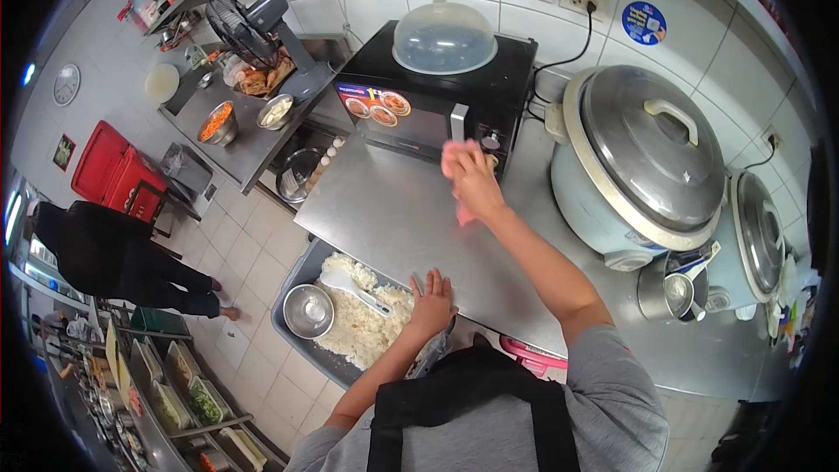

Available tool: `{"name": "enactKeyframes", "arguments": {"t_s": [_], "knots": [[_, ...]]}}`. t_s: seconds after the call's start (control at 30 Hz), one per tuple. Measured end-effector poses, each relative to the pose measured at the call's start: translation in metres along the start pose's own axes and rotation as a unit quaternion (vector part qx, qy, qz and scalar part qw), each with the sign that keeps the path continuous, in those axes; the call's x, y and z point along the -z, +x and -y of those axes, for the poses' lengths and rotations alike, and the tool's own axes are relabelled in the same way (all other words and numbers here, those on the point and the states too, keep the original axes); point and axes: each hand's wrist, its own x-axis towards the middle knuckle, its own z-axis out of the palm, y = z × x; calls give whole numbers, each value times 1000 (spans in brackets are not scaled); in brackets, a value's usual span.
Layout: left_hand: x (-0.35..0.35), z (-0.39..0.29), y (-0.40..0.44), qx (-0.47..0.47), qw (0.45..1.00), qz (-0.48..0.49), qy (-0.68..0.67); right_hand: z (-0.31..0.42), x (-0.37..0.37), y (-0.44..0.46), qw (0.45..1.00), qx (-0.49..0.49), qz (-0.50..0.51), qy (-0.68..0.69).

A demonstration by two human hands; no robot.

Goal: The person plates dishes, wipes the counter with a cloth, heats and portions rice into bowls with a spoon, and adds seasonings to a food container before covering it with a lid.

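Note:
My right hand is closed on a pink cloth, which sits against the lower front of the black microwave, just below its door handle. A tail of the cloth hangs down by my wrist. My left hand lies with fingers spread on the front edge of the steel table, holding nothing. Under and left of that hand is a grey tub of cooked rice. A white rice paddle and a metal bowl rest on the rice.
A clear dome cover tops the microwave. To the right stand a large rice cooker, a smaller cooker and metal pots. On the left counter are a fan and a carrot bowl. A person walks at left.

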Motion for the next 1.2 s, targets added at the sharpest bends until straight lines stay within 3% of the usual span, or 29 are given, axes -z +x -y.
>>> {"name": "enactKeyframes", "arguments": {"t_s": [0.07, 0.2, 0.27, 0.33, 0.4, 0.43, 0.47, 0.5, 0.63, 0.7, 0.77, 0.8, 0.83, 0.87, 0.9, 0.97, 1.07, 1.1, 1.2], "knots": [[-5, 1, 3, -1, 1000, -1, 11, 8, 17, 29, 996, -17, -83, 25], [0, -1, 7, 9, 999, 37, 17, -4, -65, -20, 974, -41, 216, -48], [1, 1, 1, 9, 999, 45, 18, 10, -68, -45, 954, -28, 296, -19], [1, 0, 2, 7, 999, 37, 5, 33, -20, -32, 952, -29, 302, 27], [-2, 1, -2, -5, 1000, 10, -3, 39, 46, 20, 973, -26, 229, 14], [-2, 2, -2, -9, 1000, -5, -7, 23, 49, 43, 992, -53, 113, 23], [-2, 3, -2, -10, 1000, -5, -14, 10, 72, 72, 995, -59, 69, -44], [-1, 3, -1, -11, 1000, -7, -22, -7, 96, 103, 992, -114, 39, -34], [-4, 4, -1, -7, 999, -12, -42, -108, 103, 155, 948, -284, -24, 140], [-6, 5, -1, -2, 1000, -3, -30, -118, 86, 137, 979, -195, -28, -45], [-11, 6, -4, 3, 1000, -4, -30, -100, 53, 142, 950, -298, -90, -28], [-14, 6, -5, 3, 999, -10, -33, -79, 59, 143, 929, -335, 44, 150], [-17, 4, -3, 2, 999, -18, -37, -21, 107, 151, 854, -394, 175, 290], [-18, 2, -4, 3, 999, -21, -28, -11, 89, 141, 891, -118, 240, 366], [-18, -1, -5, 5, 1000, -23, -18, 14, 63, 132, 749, -119, 286, 586], [-18, -2, -4, 9, 1000, -20, -8, 66, 36, 129, 775, 5, 251, 580], [-15, -1, -6, 13, 1000, -11, -23, 93, 44, 103, 914, 36, 131, 382], [-14, -1, -6, 14, 999, -16, -36, 91, 50, 97, 864, -100, 147, 472], [-14, -4, -11, 20, 997, -36, -61, 37, 27, 53, 864, -229, 127, 430]]}}
